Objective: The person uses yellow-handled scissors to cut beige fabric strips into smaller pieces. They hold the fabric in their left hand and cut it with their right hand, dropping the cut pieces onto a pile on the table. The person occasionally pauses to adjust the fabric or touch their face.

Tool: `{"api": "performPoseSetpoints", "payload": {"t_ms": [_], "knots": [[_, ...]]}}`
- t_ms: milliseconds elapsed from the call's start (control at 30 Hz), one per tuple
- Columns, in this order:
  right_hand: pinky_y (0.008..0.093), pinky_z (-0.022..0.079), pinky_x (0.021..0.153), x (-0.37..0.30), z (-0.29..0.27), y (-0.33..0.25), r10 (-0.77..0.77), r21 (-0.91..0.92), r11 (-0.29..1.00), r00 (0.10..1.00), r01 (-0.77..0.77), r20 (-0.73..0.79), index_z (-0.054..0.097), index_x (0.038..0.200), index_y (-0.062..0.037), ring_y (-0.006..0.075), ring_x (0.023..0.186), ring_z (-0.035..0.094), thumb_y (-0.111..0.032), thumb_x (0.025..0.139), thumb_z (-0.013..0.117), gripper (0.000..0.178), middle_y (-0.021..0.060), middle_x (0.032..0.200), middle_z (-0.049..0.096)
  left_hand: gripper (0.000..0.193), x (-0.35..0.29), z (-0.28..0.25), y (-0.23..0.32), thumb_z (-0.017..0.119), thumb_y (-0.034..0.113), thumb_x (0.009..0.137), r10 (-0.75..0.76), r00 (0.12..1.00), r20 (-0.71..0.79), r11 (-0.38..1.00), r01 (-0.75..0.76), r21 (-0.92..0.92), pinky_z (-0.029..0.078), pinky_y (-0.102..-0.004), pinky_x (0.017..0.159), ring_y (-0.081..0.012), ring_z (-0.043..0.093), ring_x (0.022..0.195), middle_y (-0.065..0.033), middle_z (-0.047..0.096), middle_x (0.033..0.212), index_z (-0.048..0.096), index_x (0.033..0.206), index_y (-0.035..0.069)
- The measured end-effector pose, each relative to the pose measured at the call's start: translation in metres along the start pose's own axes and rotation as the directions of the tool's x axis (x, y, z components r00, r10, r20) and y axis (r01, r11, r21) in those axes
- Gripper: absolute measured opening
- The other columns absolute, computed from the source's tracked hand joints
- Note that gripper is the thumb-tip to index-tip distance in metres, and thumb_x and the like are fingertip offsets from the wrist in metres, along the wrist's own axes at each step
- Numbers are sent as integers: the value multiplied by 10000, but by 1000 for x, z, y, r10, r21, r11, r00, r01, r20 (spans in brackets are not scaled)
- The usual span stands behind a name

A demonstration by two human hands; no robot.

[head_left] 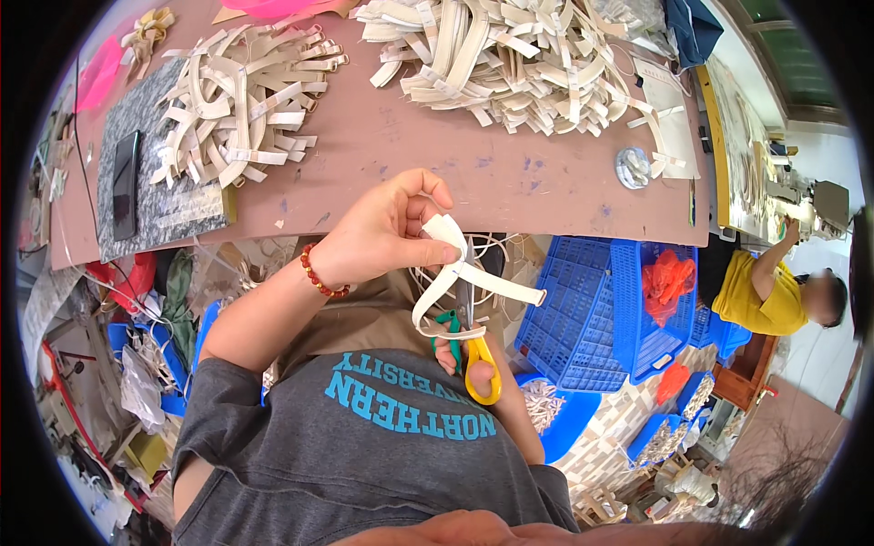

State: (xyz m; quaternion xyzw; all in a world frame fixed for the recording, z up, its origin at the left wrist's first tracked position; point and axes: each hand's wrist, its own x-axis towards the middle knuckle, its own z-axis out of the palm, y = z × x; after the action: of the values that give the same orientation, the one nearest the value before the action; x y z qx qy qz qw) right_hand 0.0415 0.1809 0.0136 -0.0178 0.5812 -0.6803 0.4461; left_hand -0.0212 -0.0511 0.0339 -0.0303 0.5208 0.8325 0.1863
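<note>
My left hand (396, 227), with a red bead bracelet at its wrist, pinches a cream fabric strap (446, 285) between thumb and fingers, just off the table's near edge. The strap is looped, and its loose ends hang to the right and down. Below it, my right hand (480, 371) is closed round the scissors (482, 369), which have one yellow and one green handle loop. The blades point up among the strap's bands; whether they touch the fabric I cannot tell.
On the brown table (382, 146) lie a strap pile (246, 100) at left and a larger strap heap (528, 64) at the back. A black phone (126, 185) rests on a speckled slab (173, 214). Blue crates (574, 314) stand at right; a person in yellow (760, 287) sits beyond.
</note>
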Motion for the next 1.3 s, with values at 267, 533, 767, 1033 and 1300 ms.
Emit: {"api": "performPoseSetpoints", "payload": {"t_ms": [267,533,767,1033,1300], "knots": [[213,323,536,6,-4,1,5,-112,994,998,3,67,462,955,-30,73,621,397,-905,538,413,970,-9,704,407,390,0,1,2,671,-43,758,-18,1000,13,1000,18,15,527,-244,660,-124,624,780,-83,617,857,413,1040,36],[213,311,531,8,-3,7,24,-71,997,1000,-23,7,461,958,-33,67,620,382,-871,559,469,928,-14,693,397,407,2,5,5,695,-54,730,-44,999,-11,999,43,-32,507,-209,603,-104,617,713,-64,622,814,425,1009,68],[183,279,513,2,0,-7,31,-17,999,999,-31,18,459,933,-47,41,603,363,-819,501,559,890,-25,698,400,412,1,1,5,697,-58,729,-35,999,39,998,37,-54,505,-204,588,-92,613,699,-55,625,803,424,1010,69],[194,307,514,-3,0,-4,24,40,999,1000,-24,9,501,919,-45,50,607,393,-752,508,621,827,-20,781,443,429,2,-9,8,705,-66,719,-61,989,134,998,61,1,491,-189,579,-81,610,694,-48,626,795,426,1018,65],[191,401,613,-11,-12,8,11,38,999,999,-13,41,545,909,-38,64,689,481,-644,614,695,691,-3,877,514,439,3,-13,13,717,-60,708,-93,975,203,994,78,81,489,-193,600,-74,605,706,-42,623,797,431,1020,57]]}}
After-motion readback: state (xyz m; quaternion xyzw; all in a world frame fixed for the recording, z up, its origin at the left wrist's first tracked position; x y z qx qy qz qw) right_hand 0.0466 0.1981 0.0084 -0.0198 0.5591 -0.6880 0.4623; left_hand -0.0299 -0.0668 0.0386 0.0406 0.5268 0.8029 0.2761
